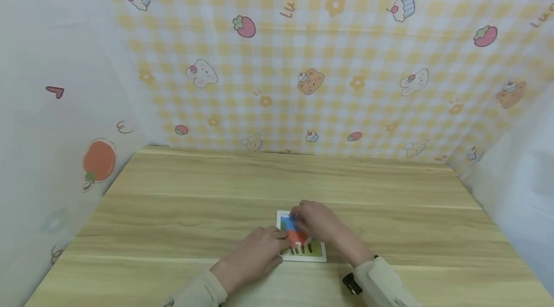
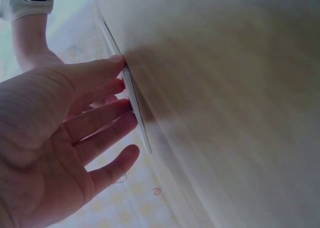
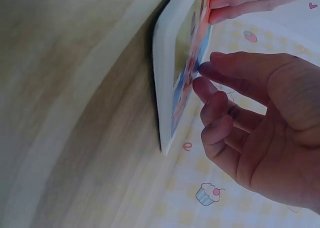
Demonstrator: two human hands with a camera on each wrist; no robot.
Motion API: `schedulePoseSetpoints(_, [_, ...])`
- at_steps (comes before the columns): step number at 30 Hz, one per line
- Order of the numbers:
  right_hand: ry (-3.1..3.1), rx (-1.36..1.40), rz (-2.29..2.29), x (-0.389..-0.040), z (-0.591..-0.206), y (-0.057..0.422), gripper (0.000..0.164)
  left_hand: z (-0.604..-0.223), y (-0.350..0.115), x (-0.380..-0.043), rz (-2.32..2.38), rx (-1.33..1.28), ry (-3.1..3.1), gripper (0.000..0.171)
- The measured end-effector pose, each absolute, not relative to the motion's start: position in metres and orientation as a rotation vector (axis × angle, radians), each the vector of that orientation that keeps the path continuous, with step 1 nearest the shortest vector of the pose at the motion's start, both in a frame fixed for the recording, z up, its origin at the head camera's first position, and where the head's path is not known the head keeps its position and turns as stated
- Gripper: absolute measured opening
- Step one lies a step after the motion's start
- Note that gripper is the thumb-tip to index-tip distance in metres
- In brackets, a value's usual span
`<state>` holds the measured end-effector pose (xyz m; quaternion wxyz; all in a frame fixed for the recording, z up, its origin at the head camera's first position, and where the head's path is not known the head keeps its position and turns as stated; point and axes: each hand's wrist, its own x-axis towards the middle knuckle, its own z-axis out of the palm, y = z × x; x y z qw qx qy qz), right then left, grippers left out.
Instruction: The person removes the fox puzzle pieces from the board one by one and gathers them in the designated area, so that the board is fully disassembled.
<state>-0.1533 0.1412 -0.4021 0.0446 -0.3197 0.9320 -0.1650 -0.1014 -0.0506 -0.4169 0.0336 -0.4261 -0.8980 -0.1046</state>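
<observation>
A small square picture board (image 1: 303, 258) with a white border lies flat on the wooden table. Its picture shows blue at the top, an orange-red shape with brown legs, and green ground. My left hand (image 1: 261, 249) rests at the board's left side, fingers fairly straight, fingertips on the picture and left edge. From the upper right, my right hand (image 1: 318, 220) reaches over the board. In the right wrist view, that hand (image 3: 255, 113) has its fingers loosely bent and fingertips right at the picture's surface, with nothing visible between them. Part of the picture is hidden under the hands.
The wood-grain table (image 1: 195, 191) extends around the board on all sides. A yellow checked cloth (image 1: 277, 105) with cartoon prints hangs at its back edge, and white cloth (image 1: 65, 119) flanks it. A black strap (image 1: 352, 284) hangs at the right sleeve.
</observation>
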Motion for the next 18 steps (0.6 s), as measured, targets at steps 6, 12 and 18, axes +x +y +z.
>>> schedulePoseSetpoints(6, [2.853,-0.975,-0.495,-0.1584,-0.4036,0.1411,0.016,-0.4147,-0.0497,-0.1018,-0.349,-1.301,-2.772,0.03])
schedulePoseSetpoints(12, [2.853,-0.935,-0.514,-0.1602,-0.4056,0.1408,0.018,-0.4142,-0.0482,-0.1015,-0.367,-1.294,-2.772,0.029])
schedulePoseSetpoints(18, [2.846,-0.867,-0.509,-0.1584,-0.4067,0.1378,0.015,-0.4152,-0.0474,-0.1001,-0.39,-1.262,-2.797,0.027])
